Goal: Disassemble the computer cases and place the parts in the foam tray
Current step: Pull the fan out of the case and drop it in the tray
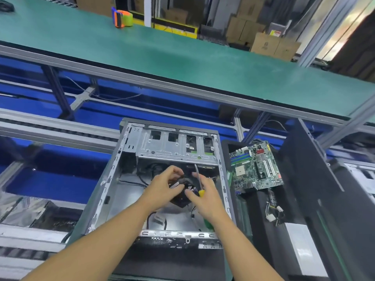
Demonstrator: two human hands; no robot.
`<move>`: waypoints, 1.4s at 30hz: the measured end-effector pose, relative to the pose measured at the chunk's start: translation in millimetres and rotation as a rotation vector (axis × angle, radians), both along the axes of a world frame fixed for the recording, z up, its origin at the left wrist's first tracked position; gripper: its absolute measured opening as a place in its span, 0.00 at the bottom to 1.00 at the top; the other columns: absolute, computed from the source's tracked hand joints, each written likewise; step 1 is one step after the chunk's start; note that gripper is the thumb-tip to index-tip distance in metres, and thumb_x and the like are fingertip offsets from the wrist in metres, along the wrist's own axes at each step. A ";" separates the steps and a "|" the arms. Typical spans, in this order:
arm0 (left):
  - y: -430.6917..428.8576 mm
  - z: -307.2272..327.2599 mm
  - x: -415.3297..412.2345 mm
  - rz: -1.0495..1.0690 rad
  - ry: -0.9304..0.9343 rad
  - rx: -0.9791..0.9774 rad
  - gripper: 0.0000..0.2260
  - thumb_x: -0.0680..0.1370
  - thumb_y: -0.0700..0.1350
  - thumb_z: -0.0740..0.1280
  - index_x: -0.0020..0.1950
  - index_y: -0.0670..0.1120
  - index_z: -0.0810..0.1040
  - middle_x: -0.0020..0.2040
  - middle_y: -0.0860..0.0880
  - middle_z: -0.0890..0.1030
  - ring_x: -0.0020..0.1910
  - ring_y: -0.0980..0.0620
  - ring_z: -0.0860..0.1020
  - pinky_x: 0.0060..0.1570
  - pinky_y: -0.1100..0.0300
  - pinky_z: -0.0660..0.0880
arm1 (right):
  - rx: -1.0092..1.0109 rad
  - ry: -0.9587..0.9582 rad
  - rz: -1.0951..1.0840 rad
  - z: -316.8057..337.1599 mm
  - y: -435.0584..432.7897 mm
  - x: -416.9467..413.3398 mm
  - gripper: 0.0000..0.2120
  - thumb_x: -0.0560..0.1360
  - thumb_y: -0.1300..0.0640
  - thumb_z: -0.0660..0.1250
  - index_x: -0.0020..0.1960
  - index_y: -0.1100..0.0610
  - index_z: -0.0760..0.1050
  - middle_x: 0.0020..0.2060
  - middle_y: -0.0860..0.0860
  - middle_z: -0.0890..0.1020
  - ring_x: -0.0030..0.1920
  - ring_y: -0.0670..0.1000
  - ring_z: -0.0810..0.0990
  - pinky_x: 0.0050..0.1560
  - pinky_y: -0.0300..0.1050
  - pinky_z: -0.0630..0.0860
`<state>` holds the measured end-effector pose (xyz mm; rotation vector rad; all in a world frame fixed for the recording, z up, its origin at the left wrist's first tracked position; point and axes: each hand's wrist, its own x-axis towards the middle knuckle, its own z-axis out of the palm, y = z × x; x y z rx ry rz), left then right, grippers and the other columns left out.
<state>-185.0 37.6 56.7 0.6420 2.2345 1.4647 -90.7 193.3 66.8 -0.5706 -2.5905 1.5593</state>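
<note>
The open computer case [142, 179] lies on its side, holding loose black cables, a drive cage at its far end and a black fan unit [182, 196] at its middle. The left hand [164, 186] has its fingers clamped on that fan. The right hand [205, 196], fingers closed on the fan's near edge, also holds a yellow-handled screwdriver [199, 184]. Right of the case, a black foam tray [261, 209] carries a green motherboard [256, 166] and a wire bundle.

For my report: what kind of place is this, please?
Probably a factory line for taking computers apart: a long green-topped workbench, an open computer case beneath both hands, and stacked cardboard boxes behind.
</note>
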 end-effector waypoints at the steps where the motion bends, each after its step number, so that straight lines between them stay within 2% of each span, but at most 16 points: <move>1: 0.7 2.6 0.4 0.004 -0.021 0.044 0.13 0.74 0.49 0.73 0.53 0.64 0.75 0.50 0.65 0.82 0.52 0.65 0.79 0.47 0.68 0.73 | -0.001 0.020 0.000 2.0 -0.2 0.7 0.20 0.76 0.52 0.71 0.62 0.34 0.71 0.57 0.36 0.75 0.54 0.34 0.76 0.48 0.26 0.72; 4: 0.5 4.8 0.4 -0.005 -0.051 0.140 0.13 0.74 0.48 0.74 0.53 0.63 0.77 0.51 0.63 0.83 0.51 0.64 0.80 0.45 0.71 0.74 | -0.046 0.044 -0.035 7.2 -0.7 2.6 0.14 0.76 0.56 0.70 0.50 0.35 0.75 0.45 0.36 0.82 0.41 0.39 0.80 0.34 0.29 0.72; 7: -0.7 2.7 0.9 -0.050 -0.046 0.123 0.16 0.73 0.51 0.75 0.57 0.62 0.76 0.55 0.63 0.81 0.55 0.63 0.79 0.53 0.64 0.75 | -0.048 0.134 -0.108 11.8 -1.8 3.4 0.16 0.75 0.63 0.69 0.48 0.40 0.74 0.45 0.43 0.80 0.44 0.41 0.78 0.43 0.30 0.73; 9: -0.3 0.2 2.2 -0.079 -0.053 0.077 0.18 0.72 0.52 0.76 0.59 0.62 0.75 0.54 0.62 0.82 0.53 0.62 0.80 0.54 0.60 0.76 | -0.014 0.197 -0.137 14.8 -3.6 4.2 0.19 0.76 0.64 0.65 0.50 0.39 0.72 0.49 0.46 0.78 0.50 0.44 0.78 0.51 0.35 0.74; 14: 1.1 -1.1 0.1 -0.031 0.080 0.073 0.22 0.76 0.35 0.71 0.51 0.66 0.79 0.42 0.62 0.82 0.37 0.64 0.78 0.39 0.60 0.73 | 0.029 0.283 -0.120 19.7 -3.7 10.6 0.22 0.76 0.67 0.63 0.55 0.39 0.72 0.54 0.47 0.76 0.54 0.41 0.77 0.54 0.33 0.73; 16: 0.3 2.0 -0.3 0.052 0.149 0.129 0.26 0.73 0.29 0.68 0.52 0.63 0.81 0.47 0.64 0.83 0.43 0.63 0.80 0.43 0.63 0.75 | 0.027 0.322 -0.115 22.6 -2.1 15.2 0.21 0.74 0.66 0.64 0.56 0.41 0.73 0.54 0.42 0.75 0.52 0.41 0.77 0.54 0.32 0.72; 18: -1.4 6.3 1.2 0.137 0.233 0.219 0.29 0.70 0.24 0.65 0.52 0.59 0.82 0.54 0.64 0.82 0.49 0.64 0.80 0.48 0.69 0.76 | -0.056 0.362 -0.152 26.7 -0.1 20.7 0.18 0.74 0.60 0.66 0.58 0.40 0.75 0.54 0.39 0.74 0.47 0.41 0.79 0.50 0.33 0.73; 20: -0.4 9.0 3.5 0.173 0.350 0.293 0.28 0.68 0.22 0.64 0.51 0.54 0.81 0.57 0.63 0.81 0.55 0.64 0.79 0.55 0.71 0.74 | -0.196 0.301 -0.169 31.6 0.1 25.4 0.17 0.75 0.47 0.68 0.62 0.37 0.73 0.54 0.42 0.74 0.37 0.41 0.78 0.41 0.36 0.75; 22: 3.2 11.3 6.2 0.177 0.452 0.306 0.26 0.67 0.22 0.66 0.52 0.51 0.81 0.58 0.63 0.80 0.60 0.63 0.77 0.61 0.70 0.71 | -0.332 0.205 -0.135 34.8 -2.5 26.8 0.24 0.74 0.41 0.70 0.68 0.37 0.67 0.49 0.44 0.77 0.30 0.44 0.74 0.30 0.39 0.74; 24: 7.5 13.4 9.6 0.170 0.537 0.296 0.25 0.66 0.21 0.68 0.52 0.48 0.81 0.58 0.61 0.79 0.61 0.64 0.75 0.62 0.71 0.69 | -0.435 0.167 -0.130 39.1 -5.8 25.5 0.24 0.75 0.43 0.72 0.67 0.36 0.65 0.41 0.43 0.80 0.26 0.47 0.72 0.24 0.42 0.72; 27: 12.6 22.2 12.7 0.172 0.610 0.300 0.22 0.67 0.21 0.67 0.52 0.44 0.81 0.57 0.54 0.79 0.60 0.63 0.75 0.62 0.71 0.69 | -0.549 0.160 -0.134 50.9 -2.7 23.7 0.28 0.73 0.44 0.74 0.67 0.36 0.64 0.30 0.48 0.77 0.24 0.50 0.70 0.22 0.41 0.69; 32: 43.8 60.7 23.6 0.137 0.714 0.379 0.15 0.72 0.31 0.67 0.57 0.43 0.81 0.60 0.50 0.77 0.62 0.56 0.75 0.62 0.63 0.71 | -0.568 0.280 -0.093 89.3 28.4 27.0 0.35 0.71 0.48 0.74 0.73 0.41 0.60 0.31 0.52 0.74 0.22 0.51 0.66 0.20 0.40 0.67; 36: 85.8 83.5 44.6 0.021 0.686 0.421 0.24 0.75 0.29 0.67 0.70 0.45 0.73 0.67 0.49 0.74 0.69 0.53 0.72 0.69 0.56 0.68 | -0.588 0.349 -0.112 114.5 79.6 43.3 0.33 0.70 0.51 0.73 0.72 0.43 0.64 0.41 0.52 0.80 0.22 0.50 0.67 0.21 0.40 0.67; 39: 115.9 88.0 60.7 -0.060 0.380 0.453 0.30 0.78 0.35 0.63 0.76 0.56 0.63 0.71 0.56 0.70 0.69 0.59 0.71 0.67 0.63 0.69 | -0.609 0.341 -0.159 117.9 124.1 62.7 0.29 0.67 0.53 0.70 0.67 0.40 0.70 0.37 0.48 0.81 0.23 0.49 0.66 0.21 0.40 0.66; 41: 133.8 78.9 65.7 -0.157 0.282 0.314 0.28 0.79 0.38 0.63 0.76 0.56 0.63 0.71 0.57 0.71 0.68 0.62 0.72 0.67 0.65 0.68 | -0.661 0.317 -0.268 114.2 153.3 75.1 0.25 0.66 0.57 0.67 0.61 0.40 0.75 0.34 0.48 0.79 0.22 0.48 0.65 0.21 0.39 0.64; 42: 140.9 70.6 64.7 -0.220 0.334 0.136 0.25 0.79 0.40 0.63 0.75 0.54 0.66 0.71 0.56 0.72 0.67 0.59 0.73 0.68 0.62 0.68 | -0.666 0.286 -0.342 110.9 167.4 81.8 0.24 0.66 0.59 0.65 0.59 0.41 0.76 0.33 0.49 0.78 0.22 0.48 0.64 0.21 0.38 0.64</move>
